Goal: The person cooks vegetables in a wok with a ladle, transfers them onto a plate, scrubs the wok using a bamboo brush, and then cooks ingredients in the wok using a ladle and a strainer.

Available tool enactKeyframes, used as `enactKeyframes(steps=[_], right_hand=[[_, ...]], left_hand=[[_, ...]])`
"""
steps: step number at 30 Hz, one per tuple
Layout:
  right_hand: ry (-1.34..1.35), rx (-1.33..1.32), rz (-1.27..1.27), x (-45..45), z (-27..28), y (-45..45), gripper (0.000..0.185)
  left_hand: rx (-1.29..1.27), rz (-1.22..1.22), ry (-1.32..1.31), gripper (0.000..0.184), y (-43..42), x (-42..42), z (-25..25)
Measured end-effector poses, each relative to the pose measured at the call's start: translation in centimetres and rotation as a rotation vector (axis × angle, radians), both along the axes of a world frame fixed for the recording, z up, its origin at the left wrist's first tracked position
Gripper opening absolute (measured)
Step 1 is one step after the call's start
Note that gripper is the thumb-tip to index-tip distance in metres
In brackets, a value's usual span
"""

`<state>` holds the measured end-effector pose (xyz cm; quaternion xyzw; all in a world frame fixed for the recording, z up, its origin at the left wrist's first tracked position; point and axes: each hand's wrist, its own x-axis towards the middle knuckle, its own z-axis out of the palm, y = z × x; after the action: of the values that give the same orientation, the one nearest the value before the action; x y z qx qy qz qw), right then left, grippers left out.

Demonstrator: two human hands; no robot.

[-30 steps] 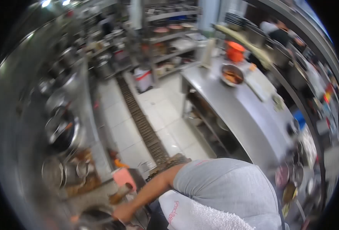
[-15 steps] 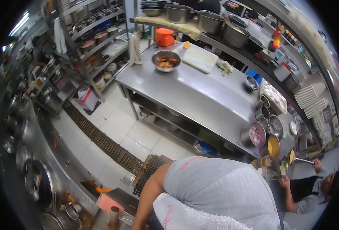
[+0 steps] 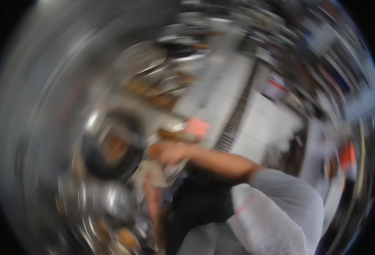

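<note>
The view is smeared by motion. My right hand (image 3: 170, 154) reaches in from the right, its fingers curled, with a brownish rounded shape (image 3: 154, 150) at their tips that I cannot make out. Below it, my left forearm (image 3: 154, 199) rises to a pale cloth (image 3: 151, 174). My left hand is mostly covered by this cloth and seems closed on it. Just left of both hands sits a dark wok (image 3: 111, 144) with something orange-brown in its middle; the cloth is beside its near rim. Whether the cloth touches the wok is unclear.
Beyond my right hand are a pink-red block (image 3: 197, 128) and a brown cylindrical thing (image 3: 176, 135). Blurred metal bowls (image 3: 111, 197) and a container of yellowish food (image 3: 127, 239) stand at the lower left. A floor drain grate (image 3: 237, 114) crosses the tiles.
My view has swung from the steel worktable and co-worker to the stove side. The wok, both forearms and the cloth have come into sight.
</note>
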<state>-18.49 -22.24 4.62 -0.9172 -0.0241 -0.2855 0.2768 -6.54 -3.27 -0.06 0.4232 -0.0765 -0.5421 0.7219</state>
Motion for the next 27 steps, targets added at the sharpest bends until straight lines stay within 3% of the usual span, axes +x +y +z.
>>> enactKeyframes(steps=[2, 3, 4, 6, 8, 10, 12, 14, 17, 22, 23, 24, 26, 27], right_hand=[[0.728, 1.103, -0.192, 2.4, 0.4, -3.4, 0.041], [0.52, 0.177, -0.265, 5.5, -0.9, -2.8, 0.037], [0.586, 0.098, -0.459, 8.5, -1.0, -1.1, 0.034], [0.595, 0.386, -0.318, 13.9, 4.1, 2.7, 0.034], [0.264, 0.065, -0.203, 21.4, 2.9, 3.6, 0.026], [0.689, 0.503, 0.022, 27.8, 8.0, 7.6, 0.026], [0.69, 0.088, -0.015, 36.0, 8.3, 10.9, 0.023], [0.491, -0.183, -0.016, 40.6, 7.8, 15.7, 0.022], [0.384, -0.146, -0.098, 48.4, 3.7, 20.2, 0.025], [1.266, 2.084, 0.687, 54.7, 3.3, 21.6, 0.01], [0.978, 2.238, 0.418, 49.9, 7.7, 22.7, 0.009], [0.973, 2.242, 0.421, 48.5, 7.8, 22.0, 0.009], [0.944, 2.45, 0.66, 45.7, 8.4, 19.9, 0.009], [0.898, 2.381, 0.712, 43.8, 9.1, 18.8, 0.011]], left_hand=[[-0.003, -0.006, -0.237, 0.043, 4.6, -1.0, 3.5], [-0.015, -0.037, -0.262, 0.043, 7.4, -0.6, 3.9], [0.009, 0.133, -0.251, 0.043, 10.2, -0.8, 4.2], [0.039, 0.24, -0.208, 0.042, 15.9, -1.9, 4.5], [0.054, 0.395, -0.16, 0.043, 19.5, -2.2, 4.0], [0.074, 0.522, -0.136, 0.043, 23.0, -2.7, 4.1], [0.09, 0.613, -0.134, 0.045, 25.4, -3.4, 4.6], [0.094, 0.689, -0.107, 0.044, 27.6, -3.6, 4.7], [0.101, 0.792, -0.085, 0.045, 30.4, -4.3, 4.2], [0.148, 0.955, -0.073, 0.046, 33.2, -5.5, 4.1], [0.15, 0.951, -0.052, 0.046, 33.5, -5.5, 4.3], [0.153, 0.948, -0.055, 0.046, 33.5, -5.3, 4.4], [0.169, 0.943, -0.07, 0.045, 33.3, -5.0, 4.5], [0.168, 0.915, -0.057, 0.046, 33.0, -4.9, 4.6]])
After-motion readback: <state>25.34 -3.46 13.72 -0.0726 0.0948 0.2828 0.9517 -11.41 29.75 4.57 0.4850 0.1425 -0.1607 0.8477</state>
